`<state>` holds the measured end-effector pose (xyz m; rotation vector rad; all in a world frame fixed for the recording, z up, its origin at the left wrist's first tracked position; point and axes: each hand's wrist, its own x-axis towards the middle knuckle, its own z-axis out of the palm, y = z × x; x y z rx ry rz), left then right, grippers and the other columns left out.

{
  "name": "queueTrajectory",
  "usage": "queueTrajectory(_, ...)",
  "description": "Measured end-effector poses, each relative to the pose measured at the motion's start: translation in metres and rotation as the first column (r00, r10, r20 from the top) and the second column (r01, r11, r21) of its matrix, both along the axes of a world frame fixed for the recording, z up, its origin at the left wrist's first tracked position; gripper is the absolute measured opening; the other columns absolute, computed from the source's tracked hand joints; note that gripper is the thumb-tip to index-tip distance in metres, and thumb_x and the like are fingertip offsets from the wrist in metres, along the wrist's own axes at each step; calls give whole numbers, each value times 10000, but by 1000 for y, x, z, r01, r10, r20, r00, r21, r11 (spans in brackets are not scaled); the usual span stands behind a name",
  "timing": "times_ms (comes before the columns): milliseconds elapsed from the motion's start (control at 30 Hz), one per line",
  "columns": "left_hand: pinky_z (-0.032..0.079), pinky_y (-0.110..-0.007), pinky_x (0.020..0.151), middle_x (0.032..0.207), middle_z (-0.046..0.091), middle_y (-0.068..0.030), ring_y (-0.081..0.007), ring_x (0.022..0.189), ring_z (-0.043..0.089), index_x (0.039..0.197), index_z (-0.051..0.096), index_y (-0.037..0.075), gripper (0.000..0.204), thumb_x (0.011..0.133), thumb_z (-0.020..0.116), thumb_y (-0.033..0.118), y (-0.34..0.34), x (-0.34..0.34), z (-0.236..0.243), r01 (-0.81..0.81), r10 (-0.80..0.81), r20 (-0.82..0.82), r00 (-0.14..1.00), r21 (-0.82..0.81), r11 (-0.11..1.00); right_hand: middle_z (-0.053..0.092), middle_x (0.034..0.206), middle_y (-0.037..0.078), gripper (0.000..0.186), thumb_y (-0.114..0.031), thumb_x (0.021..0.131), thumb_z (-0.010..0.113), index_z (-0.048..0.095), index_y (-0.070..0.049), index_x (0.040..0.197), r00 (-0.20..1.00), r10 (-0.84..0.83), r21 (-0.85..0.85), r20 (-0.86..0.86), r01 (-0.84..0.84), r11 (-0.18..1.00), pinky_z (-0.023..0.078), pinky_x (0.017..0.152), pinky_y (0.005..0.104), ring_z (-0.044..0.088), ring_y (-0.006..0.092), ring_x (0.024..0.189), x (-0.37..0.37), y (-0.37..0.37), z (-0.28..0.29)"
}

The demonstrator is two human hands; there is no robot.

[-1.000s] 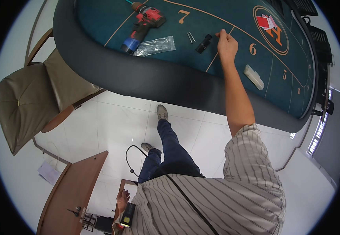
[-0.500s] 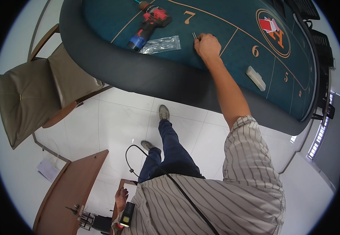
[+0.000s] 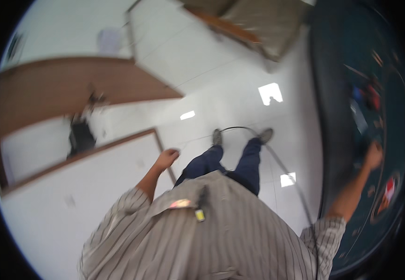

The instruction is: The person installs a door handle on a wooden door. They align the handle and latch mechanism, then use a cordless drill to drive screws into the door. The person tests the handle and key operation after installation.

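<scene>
The picture is smeared by motion. My right hand (image 3: 375,155) rests on or just above the dark green table top (image 3: 368,205) at the right, its fingers too blurred to show whether they hold anything. Beyond it lie a clear plastic bag (image 3: 358,116) and a red and black cordless drill (image 3: 372,96). Red and white cards (image 3: 389,188) lie on this side of that hand. My left hand (image 3: 167,159) hangs out to the left, beside the brown edge of a white-topped desk (image 3: 95,186); its fingers look curled together, with nothing showing in them.
A padded dark rim (image 3: 312,107) borders the green table. An olive-brown chair (image 3: 267,28) stands ahead. To the left are a brown wooden panel (image 3: 81,84) and a black object (image 3: 82,135). A black cable (image 3: 288,172) crosses in front of my right side.
My view has swung to the left, so the green table now sits at the right edge. The desk and my left arm have come fully into view. My right hand stays at the table.
</scene>
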<state>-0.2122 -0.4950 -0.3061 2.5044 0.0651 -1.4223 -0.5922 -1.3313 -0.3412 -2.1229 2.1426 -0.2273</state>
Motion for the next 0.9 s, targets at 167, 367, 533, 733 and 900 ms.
queueTrajectory(167,499,-303,826,929,699,-69,-148,875,628,1061,695,-38,362,941,623,296,65,-4,-14,-281,312,200,929,-167,945,755,987,121,271,-200,986,616,718,48,1031,537,144,-232,831,100,968,578,711,291,714,192,840,25,71,29)
queueTrajectory(367,485,-263,772,877,678,-35,-116,820,600,1035,691,-11,247,980,601,212,163,70,-27,-480,770,486,413,-603,638,690,1059,101,271,-230,1014,592,664,-6,1149,-38,-180,160,983,-300,940,569,787,282,677,181,937,204,246,45)
queueTrajectory(533,473,-280,816,944,661,-73,-143,862,579,1076,646,-43,275,1010,568,212,267,214,7,-245,718,696,-17,-699,672,681,1129,128,375,-256,991,643,615,1,1262,119,-162,198,980,-700,686,549,885,291,663,183,1017,432,497,62)
queueTrajectory(733,426,-295,951,1131,650,-79,-166,1033,565,1222,612,-40,394,1043,512,296,314,329,54,-183,768,579,274,-752,633,705,1051,144,359,-180,942,663,614,52,1212,328,-210,370,921,-906,206,571,853,325,697,201,970,591,800,97)
queueTrajectory(900,363,-281,998,1168,628,-64,-138,1086,520,1254,590,-50,445,1049,524,339,304,361,50,-339,863,247,441,-845,415,721,932,135,221,-123,966,592,651,65,1067,383,-213,412,899,-905,110,589,691,289,703,168,809,637,916,96)
